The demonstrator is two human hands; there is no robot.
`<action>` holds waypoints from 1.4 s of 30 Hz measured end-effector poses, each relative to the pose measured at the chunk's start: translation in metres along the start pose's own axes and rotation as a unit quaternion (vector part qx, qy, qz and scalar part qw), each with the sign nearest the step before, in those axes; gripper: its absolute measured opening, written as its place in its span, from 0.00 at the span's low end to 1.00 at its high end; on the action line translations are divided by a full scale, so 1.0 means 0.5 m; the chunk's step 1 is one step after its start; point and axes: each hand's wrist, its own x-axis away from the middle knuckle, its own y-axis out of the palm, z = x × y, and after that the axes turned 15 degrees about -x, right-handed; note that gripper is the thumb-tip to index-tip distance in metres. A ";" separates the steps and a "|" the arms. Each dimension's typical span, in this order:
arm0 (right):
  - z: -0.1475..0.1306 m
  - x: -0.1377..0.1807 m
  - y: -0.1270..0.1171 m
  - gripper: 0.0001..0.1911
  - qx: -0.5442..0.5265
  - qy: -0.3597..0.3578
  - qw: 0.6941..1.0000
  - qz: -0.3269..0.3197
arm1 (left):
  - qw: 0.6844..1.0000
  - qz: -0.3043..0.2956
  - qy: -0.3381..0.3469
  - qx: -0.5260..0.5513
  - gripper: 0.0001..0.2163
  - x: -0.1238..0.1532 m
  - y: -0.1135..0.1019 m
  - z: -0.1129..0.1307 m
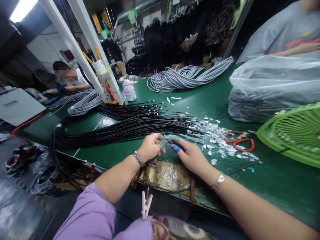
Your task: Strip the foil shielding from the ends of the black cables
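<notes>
My left hand (153,145) and my right hand (188,151) meet over the near edge of the green table, fingertips pinched close together. Between them is a thin cable end (168,137), mostly hidden by the fingers. Grey coverings wrap several fingertips, and blue tape is on my right thumb. Just beyond my hands lies a long bundle of black cables (125,131), its cut ends pointing right. A second black cable bundle (125,111) lies behind it. Below my hands, a tape-wrapped pad (172,175) sits at the table edge.
Foil and blue scraps (212,136) litter the table beside red-handled scissors (241,141). A green fan (295,133) and a filled plastic bag (270,90) stand right. Grey cable coils (185,78), a lilac bottle (129,90) and white posts (92,46) are behind. Two other people sit nearby.
</notes>
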 end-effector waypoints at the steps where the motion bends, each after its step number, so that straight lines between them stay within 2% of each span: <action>1: 0.001 0.000 0.000 0.12 0.001 -0.004 1.000 0.001 | 1.000 0.005 0.000 -0.008 0.06 0.000 0.000 -0.001; 7: 0.005 -0.001 0.000 0.12 0.012 -0.024 1.000 0.007 | 0.997 0.047 0.027 -0.057 0.06 0.004 0.004 -0.009; 10: 0.002 0.001 -0.002 0.12 0.016 -0.028 0.999 0.007 | 0.997 0.045 0.028 -0.051 0.07 0.007 0.004 -0.004; 15: -0.005 0.003 -0.007 0.13 0.023 -0.034 0.999 0.011 | 1.000 -0.001 0.017 0.004 0.13 0.008 -0.001 0.007; 22: -0.011 0.002 -0.008 0.13 0.017 -0.051 0.999 0.007 | 0.991 -0.089 0.000 0.098 0.21 -0.002 -0.013 -0.001; 30: -0.013 0.006 -0.005 0.13 0.018 -0.090 0.996 0.005 | 0.973 -0.165 -0.014 0.163 0.21 -0.009 -0.028 -0.009; 32: -0.011 0.006 -0.006 0.13 0.027 -0.089 0.996 0.012 | 0.975 -0.149 -0.015 0.164 0.20 -0.010 -0.027 -0.007; 35: -0.009 0.007 -0.009 0.12 0.038 -0.088 0.995 0.035 | 0.989 -0.072 -0.011 0.132 0.17 -0.008 -0.021 -0.002; 38: -0.008 0.008 -0.008 0.13 0.069 -0.091 0.993 0.042 | 0.999 0.003 0.008 0.052 0.13 -0.003 -0.012 0.002; 42: -0.005 0.010 -0.004 0.13 0.110 -0.082 0.990 0.024 | 0.998 0.048 0.025 -0.040 0.07 0.004 -0.003 0.001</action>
